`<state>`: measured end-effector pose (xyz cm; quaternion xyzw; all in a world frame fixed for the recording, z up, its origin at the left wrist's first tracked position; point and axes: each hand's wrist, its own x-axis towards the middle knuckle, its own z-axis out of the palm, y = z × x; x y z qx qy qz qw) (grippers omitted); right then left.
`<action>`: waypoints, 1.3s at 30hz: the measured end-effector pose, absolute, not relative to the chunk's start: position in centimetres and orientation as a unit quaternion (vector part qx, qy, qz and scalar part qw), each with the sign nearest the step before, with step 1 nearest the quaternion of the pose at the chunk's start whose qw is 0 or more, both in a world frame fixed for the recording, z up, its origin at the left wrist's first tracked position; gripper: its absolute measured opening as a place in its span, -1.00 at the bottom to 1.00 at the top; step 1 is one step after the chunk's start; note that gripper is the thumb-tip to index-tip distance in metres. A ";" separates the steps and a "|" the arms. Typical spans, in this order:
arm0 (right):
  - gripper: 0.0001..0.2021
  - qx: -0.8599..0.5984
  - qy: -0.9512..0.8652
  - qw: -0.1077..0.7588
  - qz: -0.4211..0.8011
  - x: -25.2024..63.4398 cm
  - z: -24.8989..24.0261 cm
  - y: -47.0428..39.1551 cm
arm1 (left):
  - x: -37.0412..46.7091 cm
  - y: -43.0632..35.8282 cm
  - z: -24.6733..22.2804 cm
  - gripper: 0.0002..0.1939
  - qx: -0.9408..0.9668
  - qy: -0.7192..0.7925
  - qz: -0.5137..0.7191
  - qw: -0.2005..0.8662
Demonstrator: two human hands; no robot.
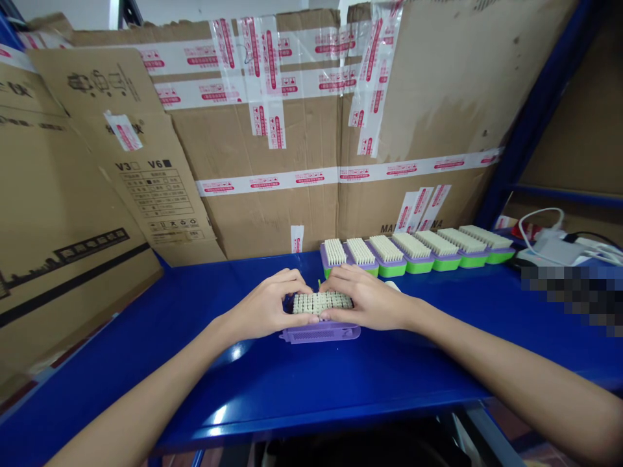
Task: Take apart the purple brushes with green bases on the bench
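Observation:
My left hand [276, 303] and my right hand [368, 297] grip a scrubbing brush [318, 302] from its two ends, low over the blue table. Cream bristle tufts face up between my curled fingers. Both thumbs press along the near side, their tips almost meeting. Below and just in front of the bristles shows a purple plastic part [321, 333] with a perforated face; whether it is joined to the bristle block I cannot tell. A small green bit shows behind the bristles, between my fingertips. My right hand partly hides a white object [392, 285] behind it.
A row of several finished-looking brushes [389, 250], bristles up on purple and green bases, stands along the back right of the blue table [287, 383]. Taped cardboard [272, 155] walls the back and left. A white charger with cables [559, 243] lies at the right.

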<state>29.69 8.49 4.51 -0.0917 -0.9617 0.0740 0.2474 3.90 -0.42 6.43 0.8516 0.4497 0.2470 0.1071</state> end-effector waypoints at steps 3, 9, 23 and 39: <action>-0.57 -0.081 -0.960 0.256 0.078 29.8 4.6 8.6 | 3.9 -0.5 6.5 -0.65 0.851 0.444 0.261 0.102; -0.58 -0.072 -0.959 0.260 0.085 29.8 4.8 8.7 | 3.6 -0.3 6.2 -0.78 0.852 0.435 0.280 0.086; -0.66 -0.063 -0.952 0.273 0.125 29.7 4.9 8.6 | 4.0 -0.6 6.2 -0.68 0.847 0.458 0.248 0.104; -0.71 -0.069 -0.952 0.273 0.117 29.6 4.7 8.9 | 6.3 -1.1 5.2 -0.47 0.848 0.488 0.208 -0.012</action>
